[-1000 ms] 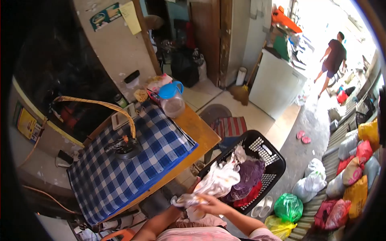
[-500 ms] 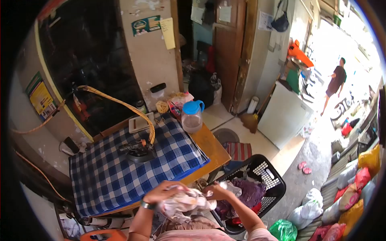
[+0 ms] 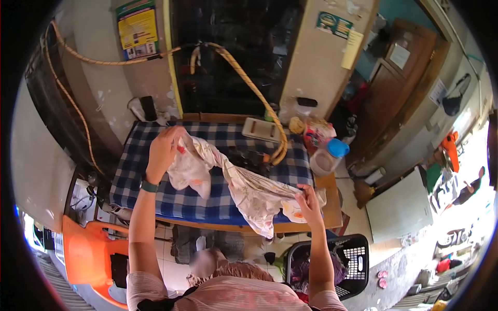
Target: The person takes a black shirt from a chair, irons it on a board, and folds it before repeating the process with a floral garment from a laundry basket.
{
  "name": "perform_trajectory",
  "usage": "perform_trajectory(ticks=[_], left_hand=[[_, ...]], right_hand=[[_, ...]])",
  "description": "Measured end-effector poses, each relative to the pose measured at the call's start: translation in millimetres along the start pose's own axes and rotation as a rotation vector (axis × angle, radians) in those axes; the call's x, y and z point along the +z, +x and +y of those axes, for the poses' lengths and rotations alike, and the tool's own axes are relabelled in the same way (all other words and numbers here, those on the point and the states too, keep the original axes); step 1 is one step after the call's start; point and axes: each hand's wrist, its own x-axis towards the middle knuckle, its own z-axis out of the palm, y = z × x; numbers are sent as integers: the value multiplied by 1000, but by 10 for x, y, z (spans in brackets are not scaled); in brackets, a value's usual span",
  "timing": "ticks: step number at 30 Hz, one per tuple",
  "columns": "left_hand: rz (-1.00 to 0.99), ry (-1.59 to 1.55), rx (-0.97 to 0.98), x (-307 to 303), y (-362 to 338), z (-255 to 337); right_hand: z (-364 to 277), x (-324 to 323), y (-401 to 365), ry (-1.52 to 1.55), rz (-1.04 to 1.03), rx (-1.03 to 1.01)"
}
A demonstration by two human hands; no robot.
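A pale printed garment [image 3: 244,189] hangs stretched and crumpled between my two hands, above the blue-and-white checked cloth [image 3: 136,168] on the table. My left hand [image 3: 165,150] is raised at the left, its fingers closed on one end of the garment. Lower down on the right, my right hand [image 3: 309,206] pinches the other end near the table's front edge. Behind the fabric sits a dark clothes iron [image 3: 251,159], partly covered from view, with its yellow wrapped cord [image 3: 259,85] rising from it.
A black laundry basket [image 3: 358,249] with dark clothes stands at the lower right. On the table's right end is a pitcher with a blue lid [image 3: 338,148]; a tray [image 3: 261,129] lies at the back. An orange chair [image 3: 85,254] stands at the left. A person [image 3: 469,189] is outside.
My hands have gone from bunching the garment beside the basket to holding it spread wide over the table. The view has turned left.
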Motion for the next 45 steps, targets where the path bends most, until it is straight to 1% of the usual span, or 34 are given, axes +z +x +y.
perform_trajectory(ticks=[1, 2, 3, 4, 6, 8, 9, 10, 11, 12, 14, 15, 16, 17, 18, 19, 20, 22, 23, 24, 26, 28, 30, 31, 33, 34, 35, 36, 38, 39, 41, 42, 44, 45], left_hand=[[41, -16, -58, -34, 46, -176], [51, -16, -60, -78, 86, -395], [156, -124, -68, -129, 111, -641], [253, -236, -79, -178, 101, -878], [269, -358, -157, -299, -119, -1346], [48, -428, -400, -418, -534, -1934], [23, -438, -403, -397, -731, -2216], [-65, -326, -405, -317, -935, -2486], [-157, -215, -404, -292, -1026, -2607], [-194, -226, -411, -236, -1122, -2709], [-168, -35, -255, -157, -1203, -2621], [-133, -68, -210, -74, -1239, -2558], [-132, -87, -240, -6, -1264, -2388], [-135, -238, -298, 207, -1413, -2353], [-235, -322, -373, 321, -1526, -2212], [-329, -405, -447, 415, -1611, -2030], [-408, -537, -439, 498, -1676, -1849], [-571, -682, -368, 641, -1778, -1515], [-640, -710, -309, 816, -1938, -1496], [-633, -705, -319, 916, -2017, -1456], [-611, -603, -40, 1061, -2128, -1403], [-596, -480, 5, 1141, -2187, -1464], [-527, -202, 58, 1170, -2149, -1527], [-610, -179, 57, 1178, -2074, -1615], [-653, -186, 28, 1158, -1827, -1737], [-693, -197, -9, 1161, -1697, -1774], [-603, -370, -108, 1198, -1570, -1818], [-605, -376, -87, 1159, -1380, -1814], [-448, -668, -236, 864, -914, -1725], [-443, -668, -234, 743, -702, -1670], [-137, -642, -166, 520, -335, -1553], [-131, -629, -172, 438, -210, -1536], [176, -423, -53, 332, -24, -1505], [311, -292, -80, 307, 9, -1481]], right_hand=[[-71, 118, 134, -2, -9, -9], [-131, 263, 267, -202, 49, -132], [-207, 426, 388, -403, 109, -253], [-333, 606, 464, -410, 105, -248], [-610, 952, 604, -136, 86, -63], [-603, 1220, 722, -79, 40, -9], [-445, 1343, 786, -238, 40, -31], [-311, 1457, 820, -397, 39, -45], [-288, 1633, 879, -639, 77, -289], [-275, 1785, 879, -799, 118, -285], [-137, 2035, 821, -1007, 154, -330], [-20, 2100, 750, -970, 44, -259], [59, 2182, 667, -971, 39, -243], [123, 2271, 565, -847, -259, 128], [186, 2353, 458, -689, -547, 491], [256, 2435, 357, -671, -689, 499], [334, 2516, 227, -650, -833, 503], [687, 2623, -185, -931, -610, -75], [676, 2665, -247, -1033, -591, -12], [722, 2659, -280, -1031, -601, -20], [896, 2642, -303, -1069, -498, -93], [1098, 2455, -282, -1025, -485, -158], [1444, 2227, -220, -782, -431, -1], [1230, 2146, -52, -877, -406, 137], [772, 2026, 337, -448, -15, 103], [311, 1971, 534, -421, -5, 188], [153, 1919, 658, -370, 40, 112], [9, 1868, 765, -310, 49, 119], [-348, 1862, 924, -282, 87, 99], [-507, 1880, 980, -283, 87, 94], [-765, 1969, 1076, -258, 160, 17], [-850, 2004, 1116, -286, 203, -21], [-1045, 2135, 1172, -300, 292, -131], [-1144, 2225, 1194, -418, 362, -256]])
